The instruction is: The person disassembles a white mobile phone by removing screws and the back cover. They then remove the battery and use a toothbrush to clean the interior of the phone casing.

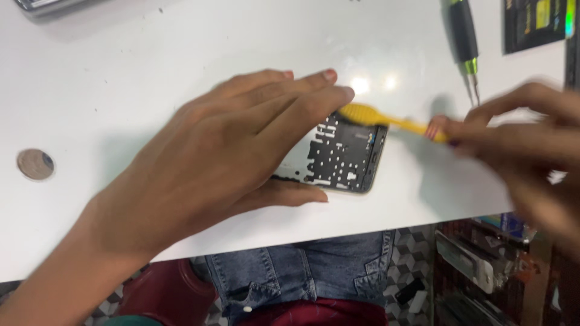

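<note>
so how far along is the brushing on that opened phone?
Done: the phone lies opened, inner frame exposed. In hand: left hand pins it to the white table; right hand works a yellow toothbrush along its top edge. Left: unclear; the left hand hides most of the frame.

Screwdriver (464,36) crowds right; coin (35,164) sits left.

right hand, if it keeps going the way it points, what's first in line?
The right hand points left, holding a yellow brush. Going straight on, the brush head would likely run into the left hand fingertips over the opened phone; motion blur leaves depth uncertain.
</note>
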